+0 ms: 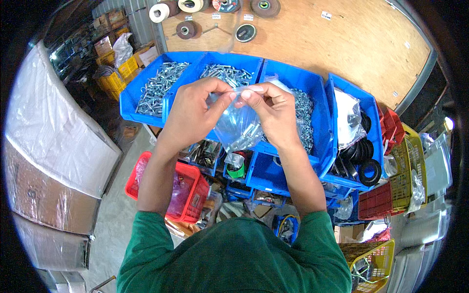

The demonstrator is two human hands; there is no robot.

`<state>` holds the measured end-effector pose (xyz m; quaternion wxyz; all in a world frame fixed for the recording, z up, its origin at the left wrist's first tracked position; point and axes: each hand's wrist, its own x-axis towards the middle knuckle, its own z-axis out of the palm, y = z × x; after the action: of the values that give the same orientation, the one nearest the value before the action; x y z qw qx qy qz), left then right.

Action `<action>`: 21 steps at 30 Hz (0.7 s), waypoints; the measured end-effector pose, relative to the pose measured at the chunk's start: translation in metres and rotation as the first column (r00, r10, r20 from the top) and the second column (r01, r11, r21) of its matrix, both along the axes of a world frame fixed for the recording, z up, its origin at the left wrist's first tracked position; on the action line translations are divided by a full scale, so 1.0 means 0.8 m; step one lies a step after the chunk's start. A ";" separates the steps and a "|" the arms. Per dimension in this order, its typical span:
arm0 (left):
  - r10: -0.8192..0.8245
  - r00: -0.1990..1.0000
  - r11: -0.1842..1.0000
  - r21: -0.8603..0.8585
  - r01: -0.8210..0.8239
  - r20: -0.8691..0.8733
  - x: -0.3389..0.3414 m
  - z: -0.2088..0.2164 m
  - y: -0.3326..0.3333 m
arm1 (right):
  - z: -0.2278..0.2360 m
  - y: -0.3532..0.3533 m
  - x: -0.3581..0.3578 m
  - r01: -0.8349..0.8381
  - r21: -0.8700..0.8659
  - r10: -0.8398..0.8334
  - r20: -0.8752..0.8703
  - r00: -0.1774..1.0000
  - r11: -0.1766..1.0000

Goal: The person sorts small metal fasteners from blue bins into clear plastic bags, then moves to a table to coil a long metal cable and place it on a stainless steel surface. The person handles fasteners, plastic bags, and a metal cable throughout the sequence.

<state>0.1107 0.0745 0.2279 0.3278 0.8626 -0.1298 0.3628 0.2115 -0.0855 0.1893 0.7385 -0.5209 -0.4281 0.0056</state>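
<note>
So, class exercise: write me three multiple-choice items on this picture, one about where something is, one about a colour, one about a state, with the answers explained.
1. Where is the clear plastic bag?
A. On the floor
B. Held up between both hands, over the blue bins
C. Inside the red basket

2. What colour is the bin of metal hooks at the left end of the row?
A. Blue
B. Yellow
C. Black

3. What are the left hand and right hand doing with the bag?
A. Resting flat on it
B. Hanging free, apart from it
C. Pinching its top edge

Answers: B, since both hands hold it above the blue bins; A, its walls are blue; C, fingertips of both hands grip the bag's top edge.
</note>
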 end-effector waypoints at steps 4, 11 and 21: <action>-0.004 0.999 0.999 0.052 0.002 0.042 0.000 0.001 -0.003 | -0.002 -0.004 -0.003 0.009 0.013 -0.009 -0.010 1.000 1.000; -0.039 0.999 0.979 -0.199 0.036 -0.008 -0.004 -0.026 -0.004 | -0.002 -0.016 -0.010 0.038 0.048 -0.037 -0.017 0.999 0.998; -0.175 0.948 0.682 -0.662 0.310 0.265 0.004 -0.093 -0.033 | -0.012 -0.026 -0.025 0.046 0.123 -0.040 -0.053 0.998 0.991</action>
<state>0.1141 0.0482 0.1537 0.6598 0.6141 -0.1263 0.4142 0.1917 -0.1063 0.1796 0.7799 -0.4827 -0.3977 -0.0239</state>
